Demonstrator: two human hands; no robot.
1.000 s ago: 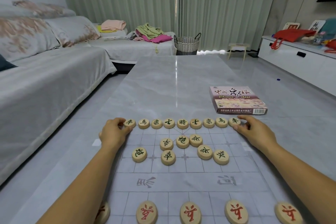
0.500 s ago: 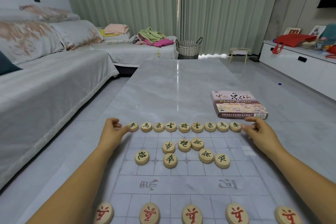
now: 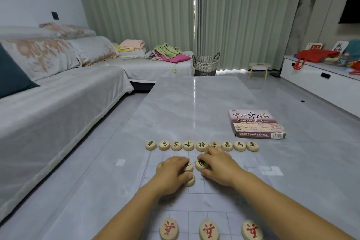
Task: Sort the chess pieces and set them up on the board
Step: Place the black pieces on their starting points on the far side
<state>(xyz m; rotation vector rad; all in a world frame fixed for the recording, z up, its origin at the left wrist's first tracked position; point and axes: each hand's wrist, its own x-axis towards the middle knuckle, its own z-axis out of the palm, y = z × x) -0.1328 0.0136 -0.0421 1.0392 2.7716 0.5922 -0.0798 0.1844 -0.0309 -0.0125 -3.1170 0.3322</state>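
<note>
Just nearer you than the back row (image 3: 201, 146), your left hand (image 3: 173, 173) and right hand (image 3: 220, 165) cover the loose green pieces (image 3: 200, 164). Your fingers bend over them, but whether they grip is unclear.

Both grips have left the ends of the far row of green pieces (image 3: 201, 146). My left grip (image 3: 173, 173) has come in from the left-end piece and now lies over the loose green pieces at the middle of the board (image 3: 196, 218), thumb on the near loose piece (image 3: 190, 181). My right grip (image 3: 220, 167) has come in from the right end and covers the loose ones beside it, the middle loose piece (image 3: 200, 164) showing at its fingertips. The view has tipped up: three red pieces (image 3: 209, 230) show, where five did.
</note>
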